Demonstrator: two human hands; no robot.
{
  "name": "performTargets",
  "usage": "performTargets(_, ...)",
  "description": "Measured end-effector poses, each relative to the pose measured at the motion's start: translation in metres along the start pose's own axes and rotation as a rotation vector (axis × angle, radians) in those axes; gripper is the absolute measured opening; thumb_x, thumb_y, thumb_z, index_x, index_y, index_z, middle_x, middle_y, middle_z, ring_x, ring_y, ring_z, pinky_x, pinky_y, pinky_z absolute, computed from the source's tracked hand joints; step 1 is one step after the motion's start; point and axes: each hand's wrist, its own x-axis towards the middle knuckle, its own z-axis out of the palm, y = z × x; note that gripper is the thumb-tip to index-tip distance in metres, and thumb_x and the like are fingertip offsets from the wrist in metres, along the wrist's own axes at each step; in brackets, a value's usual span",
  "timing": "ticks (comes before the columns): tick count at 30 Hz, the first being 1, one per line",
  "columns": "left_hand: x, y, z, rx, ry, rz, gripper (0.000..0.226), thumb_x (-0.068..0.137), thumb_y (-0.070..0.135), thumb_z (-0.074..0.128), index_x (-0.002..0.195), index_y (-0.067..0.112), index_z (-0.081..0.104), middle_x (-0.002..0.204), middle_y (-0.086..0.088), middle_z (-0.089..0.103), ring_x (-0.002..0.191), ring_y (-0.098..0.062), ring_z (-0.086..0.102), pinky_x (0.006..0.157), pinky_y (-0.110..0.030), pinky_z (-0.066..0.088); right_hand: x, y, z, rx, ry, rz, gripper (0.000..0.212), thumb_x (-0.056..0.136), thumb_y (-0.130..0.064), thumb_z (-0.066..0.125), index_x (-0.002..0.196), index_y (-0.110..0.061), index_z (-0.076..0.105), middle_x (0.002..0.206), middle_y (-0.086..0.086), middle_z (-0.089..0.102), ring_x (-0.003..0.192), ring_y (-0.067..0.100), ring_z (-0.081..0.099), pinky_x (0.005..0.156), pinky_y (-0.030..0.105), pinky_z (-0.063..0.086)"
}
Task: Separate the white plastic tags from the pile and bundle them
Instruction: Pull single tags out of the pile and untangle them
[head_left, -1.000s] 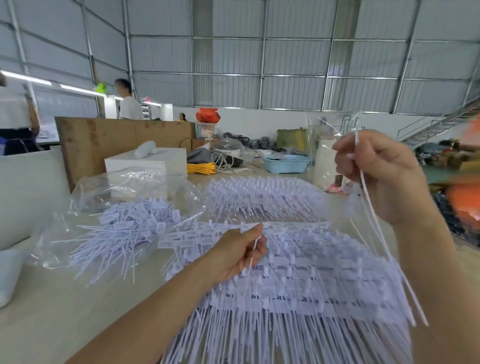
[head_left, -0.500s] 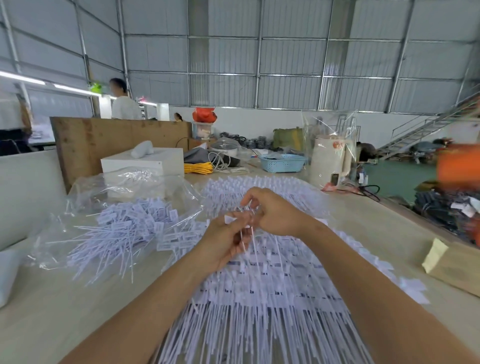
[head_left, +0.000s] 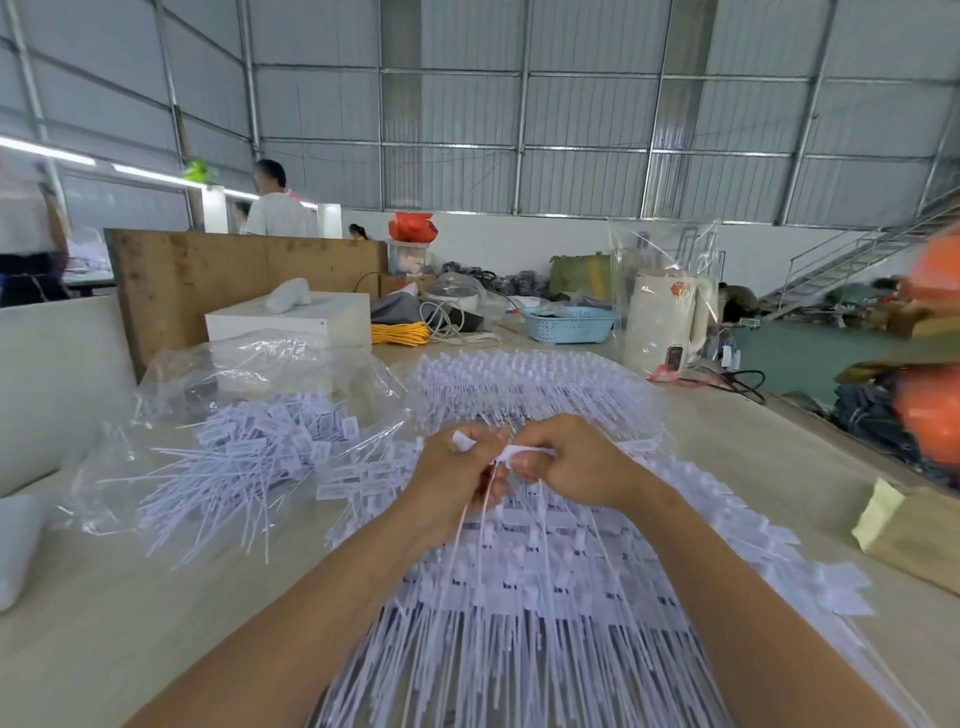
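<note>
A wide pile of white plastic tags (head_left: 545, 577) covers the table in front of me, heads in rows, thin tails pointing toward me. Above its middle, my left hand (head_left: 457, 475) and my right hand (head_left: 569, 460) meet, both pinching a small bunch of white tags (head_left: 511, 451) by the heads; their tails hang down between my hands. A second heap of loose tags (head_left: 260, 447) lies at the left on a clear plastic bag (head_left: 249, 364).
Behind the pile stand a white box (head_left: 291, 322), yellow cord (head_left: 400, 332), a blue basket (head_left: 569, 323) and a white kettle (head_left: 667, 322) in plastic wrap. A brown paper packet (head_left: 914, 530) lies at the right table edge. People stand at the far left.
My right hand came down from the upper right with its tags and joined my left hand over the pile; both now hold the bunch together slightly nearer me.
</note>
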Motion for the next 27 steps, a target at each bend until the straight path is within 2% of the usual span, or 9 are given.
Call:
performTargets(4,0.000,0.002,0.001,-0.013,-0.013,-0.189,0.028,0.091,0.012,0.061,0.065,0.010,0.049,0.041,-0.002,0.046,0.029,-0.008,0.037,0.032,-0.012,0.028,-0.002,0.005,0.008,-0.465,0.058,-0.093,0.014,0.091,-0.019,0.053,0.090,-0.016,0.066,0.090,0.000,0.067,0.085,0.022,0.058,0.069,0.030,0.041)
performTargets(8,0.004,0.018,-0.014,-0.229,-0.248,-0.476,0.018,0.088,0.017,0.060,0.073,0.012,0.051,0.039,0.005,0.037,0.025,-0.001,0.031,0.025,-0.010,0.023,-0.003,0.003,0.004,-0.471,0.173,-0.174,0.016,0.093,-0.018,0.054,0.079,-0.019,0.059,0.074,-0.012,0.050,0.073,0.019,0.053,0.067,0.026,0.025)
performTargets(11,0.003,0.024,-0.025,-0.302,-0.487,-0.478,0.011,0.082,0.022,0.057,0.077,0.013,0.061,0.042,0.007,0.039,0.026,0.000,0.035,0.026,-0.011,0.028,-0.009,0.015,-0.019,-0.261,0.168,-0.048,0.024,0.095,-0.018,0.053,0.071,-0.014,0.055,0.067,-0.004,0.052,0.072,0.023,0.053,0.064,0.030,0.034)
performTargets(14,0.005,0.017,-0.022,-0.400,-0.333,-0.435,0.018,0.078,0.020,0.061,0.086,0.015,0.047,0.047,0.001,0.040,0.032,-0.005,0.037,0.030,-0.013,0.032,-0.018,0.007,-0.041,0.005,0.245,-0.032,0.030,0.094,-0.018,0.054,0.065,-0.025,0.051,0.067,-0.009,0.050,0.067,0.003,0.050,0.064,0.021,0.038)
performTargets(17,0.005,0.004,-0.017,-0.354,-0.265,-0.417,0.021,0.092,0.029,0.053,0.091,0.008,0.051,0.055,-0.009,0.050,0.040,-0.014,0.046,0.038,-0.018,0.042,-0.024,-0.012,-0.061,0.078,0.294,-0.032,0.025,0.094,-0.022,0.052,0.069,-0.024,0.055,0.068,-0.011,0.052,0.060,-0.007,0.050,0.060,0.009,0.041)
performTargets(20,0.005,0.000,-0.016,-0.269,-0.242,-0.398,0.038,0.096,0.037,0.046,0.092,0.001,0.058,0.061,-0.014,0.055,0.044,-0.018,0.052,0.042,-0.022,0.047,-0.033,-0.029,-0.080,0.150,0.431,-0.055,0.015,0.092,-0.024,0.054,0.079,-0.024,0.062,0.071,-0.008,0.055,0.059,-0.001,0.048,0.060,0.017,0.045)
performTargets(23,0.003,0.002,-0.014,-0.256,-0.235,-0.393,0.044,0.096,0.042,0.044,0.094,0.000,0.058,0.061,-0.015,0.055,0.044,-0.018,0.052,0.041,-0.022,0.047,-0.039,-0.049,-0.096,0.194,0.596,-0.157,0.016,0.094,-0.025,0.055,0.080,-0.032,0.061,0.065,-0.021,0.055,0.059,-0.002,0.045,0.062,0.024,0.042)
performTargets(25,0.003,0.003,-0.014,-0.266,-0.235,-0.401,0.046,0.096,0.043,0.043,0.094,-0.001,0.058,0.060,-0.014,0.054,0.043,-0.018,0.051,0.041,-0.021,0.046,-0.042,-0.062,-0.107,0.264,0.569,-0.255,0.019,0.093,-0.028,0.055,0.076,-0.030,0.064,0.060,-0.021,0.055,0.056,-0.004,0.045,0.059,0.017,0.039)
performTargets(27,0.002,0.003,-0.014,-0.253,-0.241,-0.396,0.047,0.097,0.043,0.042,0.094,0.000,0.060,0.059,-0.014,0.055,0.042,-0.017,0.050,0.040,-0.020,0.045,-0.039,-0.068,-0.111,0.397,0.422,-0.262,0.023,0.090,-0.033,0.056,0.073,-0.029,0.070,0.059,-0.014,0.057,0.055,0.003,0.047,0.053,0.012,0.040)
